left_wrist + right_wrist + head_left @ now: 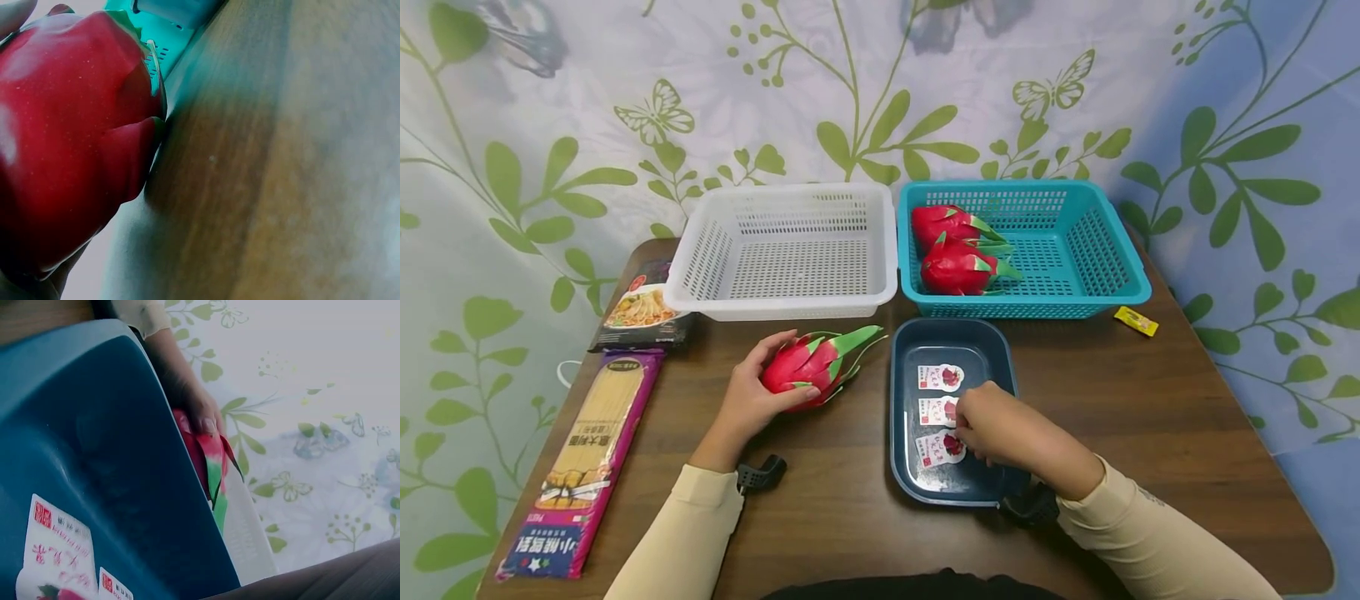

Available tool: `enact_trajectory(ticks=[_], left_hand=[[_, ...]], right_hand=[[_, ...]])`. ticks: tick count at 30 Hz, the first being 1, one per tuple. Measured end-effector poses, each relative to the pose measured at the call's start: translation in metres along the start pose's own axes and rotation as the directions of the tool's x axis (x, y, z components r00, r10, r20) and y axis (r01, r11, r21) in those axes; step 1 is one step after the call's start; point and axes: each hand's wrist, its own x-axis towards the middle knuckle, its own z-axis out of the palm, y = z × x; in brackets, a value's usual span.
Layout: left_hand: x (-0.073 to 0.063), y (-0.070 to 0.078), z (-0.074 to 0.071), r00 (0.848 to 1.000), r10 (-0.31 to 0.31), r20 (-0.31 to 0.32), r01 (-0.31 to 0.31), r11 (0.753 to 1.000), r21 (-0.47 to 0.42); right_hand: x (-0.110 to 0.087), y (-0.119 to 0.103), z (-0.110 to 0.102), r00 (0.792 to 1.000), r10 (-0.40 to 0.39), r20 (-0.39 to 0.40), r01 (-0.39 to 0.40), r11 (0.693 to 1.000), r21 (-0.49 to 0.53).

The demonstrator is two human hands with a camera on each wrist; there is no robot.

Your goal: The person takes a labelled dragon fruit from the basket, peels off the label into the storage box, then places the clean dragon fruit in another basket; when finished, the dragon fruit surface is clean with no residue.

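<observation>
My left hand grips a red dragon fruit with green leaf tips, thumb on its near side and fingers behind it. Its glossy red skin fills the left of the left wrist view. Reaching into a dark blue tray, my right hand points its bent fingers down at the labels. Three white labels with dragon fruit pictures lie there: a top one, a middle one and a bottom one. The fingertips are mostly hidden at the bottom label's right edge; I cannot tell whether they pinch it.
Behind stand a white basket and a teal basket; two dragon fruits lie in the teal one. At left are a spaghetti pack and a black food packet. A small yellow packet lies at right.
</observation>
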Motion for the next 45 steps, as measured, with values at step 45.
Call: enact_trajectory(ticks=[45], left_hand=[[-0.002,0.006,-0.032,0.96,0.015,0.28,-0.047,0.993,0.105]], right_hand=[[0.028,0.127,-0.046,0.826,0.357,-0.435,0.563,-0.505,0.654]])
